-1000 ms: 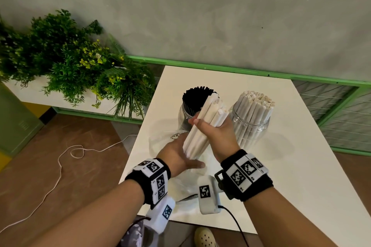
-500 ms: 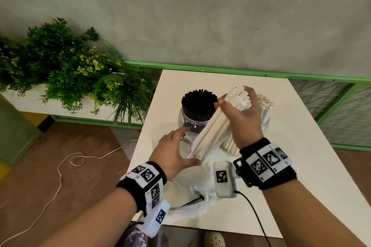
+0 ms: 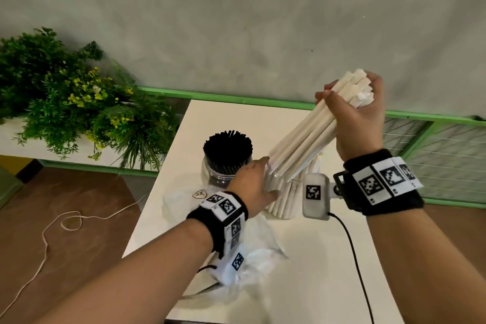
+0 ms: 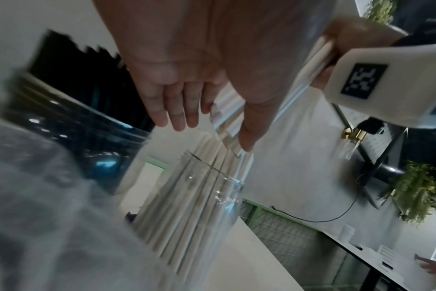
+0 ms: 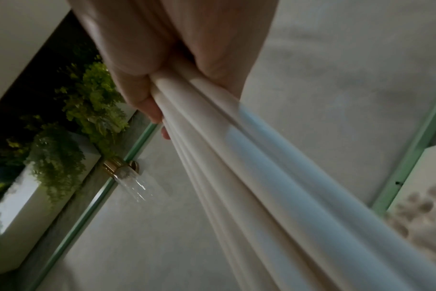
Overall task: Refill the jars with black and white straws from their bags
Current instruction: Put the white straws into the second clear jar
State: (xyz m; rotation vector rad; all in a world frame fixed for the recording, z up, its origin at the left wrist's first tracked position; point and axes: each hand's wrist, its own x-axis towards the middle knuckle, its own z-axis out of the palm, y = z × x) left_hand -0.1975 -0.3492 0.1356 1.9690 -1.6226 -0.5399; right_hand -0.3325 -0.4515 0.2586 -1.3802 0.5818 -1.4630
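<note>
My right hand (image 3: 355, 105) grips a bundle of white straws (image 3: 310, 134) near its top end, holding it tilted above the clear jar of white straws (image 3: 284, 200). The bundle's lower ends hang just over that jar's mouth. My left hand (image 3: 252, 181) is flat with straight fingers (image 4: 177, 110), its fingertips against the bundle's lower ends (image 4: 224, 118). The jar packed with black straws (image 3: 227, 150) stands just left of it on the white table (image 3: 328, 258). In the right wrist view the bundle (image 5: 236, 157) runs out from my curled fingers.
Crumpled clear plastic bags (image 3: 252, 239) lie on the table near its front left edge, under my left forearm. A planter of green foliage (image 3: 79, 102) stands left of the table. A green rail (image 3: 236, 98) runs behind it. A white cord (image 3: 68, 223) lies on the brown floor.
My right hand has raised the white straw bundle up and to the right, over the white-straw jar. My left hand has followed, moving forward to the bundle's lower ends.
</note>
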